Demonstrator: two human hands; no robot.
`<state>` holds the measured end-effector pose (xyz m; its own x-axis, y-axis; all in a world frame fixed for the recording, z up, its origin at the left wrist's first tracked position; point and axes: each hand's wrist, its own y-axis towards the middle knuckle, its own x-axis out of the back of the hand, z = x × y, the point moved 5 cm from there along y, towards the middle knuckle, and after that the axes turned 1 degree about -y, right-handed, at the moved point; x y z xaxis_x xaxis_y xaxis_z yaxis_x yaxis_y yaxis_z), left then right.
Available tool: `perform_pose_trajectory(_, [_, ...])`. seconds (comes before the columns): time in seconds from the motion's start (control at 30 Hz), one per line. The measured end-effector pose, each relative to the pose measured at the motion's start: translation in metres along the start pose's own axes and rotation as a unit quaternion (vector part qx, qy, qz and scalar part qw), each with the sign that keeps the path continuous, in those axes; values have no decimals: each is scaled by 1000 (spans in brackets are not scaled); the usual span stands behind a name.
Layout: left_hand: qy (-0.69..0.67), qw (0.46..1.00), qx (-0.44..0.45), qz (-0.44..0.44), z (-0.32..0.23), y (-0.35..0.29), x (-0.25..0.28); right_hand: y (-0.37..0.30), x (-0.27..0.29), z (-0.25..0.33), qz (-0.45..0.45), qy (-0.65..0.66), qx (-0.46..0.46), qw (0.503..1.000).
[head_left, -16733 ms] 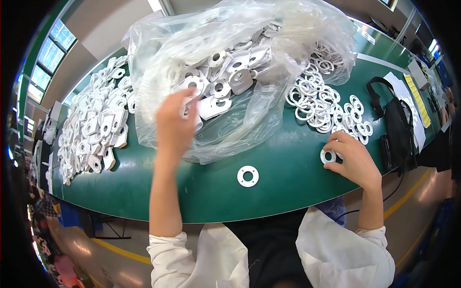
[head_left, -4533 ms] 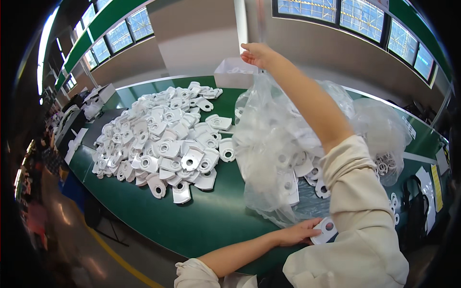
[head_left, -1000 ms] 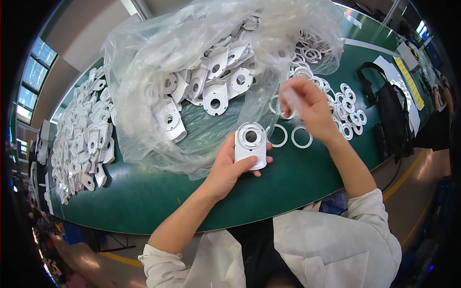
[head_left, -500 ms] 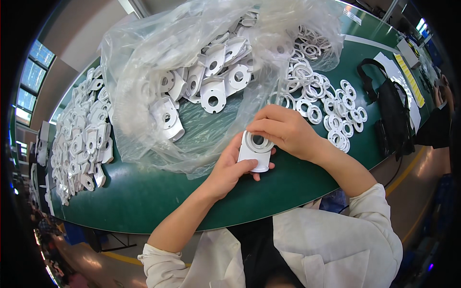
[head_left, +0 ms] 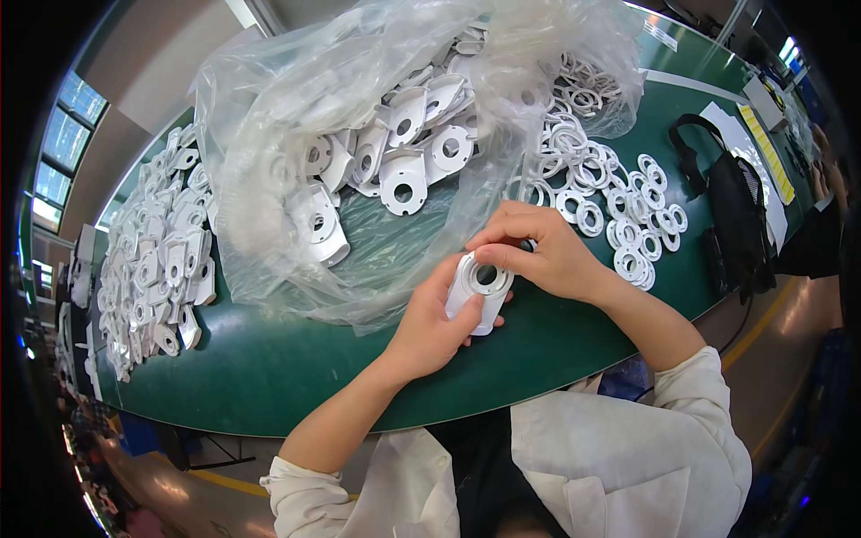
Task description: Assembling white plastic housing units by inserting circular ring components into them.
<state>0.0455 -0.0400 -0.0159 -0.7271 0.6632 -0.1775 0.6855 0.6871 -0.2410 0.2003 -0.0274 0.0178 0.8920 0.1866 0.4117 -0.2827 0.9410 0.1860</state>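
My left hand [head_left: 432, 325] is closed around a white plastic plate [head_left: 468, 309] with a rounded end, its thumb lying across the lower part. A white ring [head_left: 503, 283] sits around the round hole at the plate's upper end. The thumb and fingers of my right hand [head_left: 536, 248] pinch together at the ring's upper edge; my fingertips hide part of that rim. Ahead of my hands, similar white plates [head_left: 403, 182] lie inside a large open clear plastic bag [head_left: 260, 260]. Loose white rings [head_left: 589, 218] spread to the right of the bag.
A tall heap of white plates [head_left: 148, 269] stands at the left on the green table [head_left: 296, 372]. A black bag with a strap [head_left: 740, 206] lies at the right, by papers and a yellow strip [head_left: 764, 152]. Another person's hand [head_left: 821, 175] shows at the far right.
My left hand has tilted the plate and turned it slightly. My right hand has shifted a little, its thumb now on the ring's upper edge. The view has moved slightly.
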Motion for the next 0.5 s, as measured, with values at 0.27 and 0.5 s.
perform_pose_trajectory(0.27, [191,972,-98,-97,1,1,10,-1,-2,1,41,37,-20,998])
perform_pose_trajectory(0.5, [295,939,-124,-124,-4,-2,13,-4,-10,-4,41,-38,-12,998])
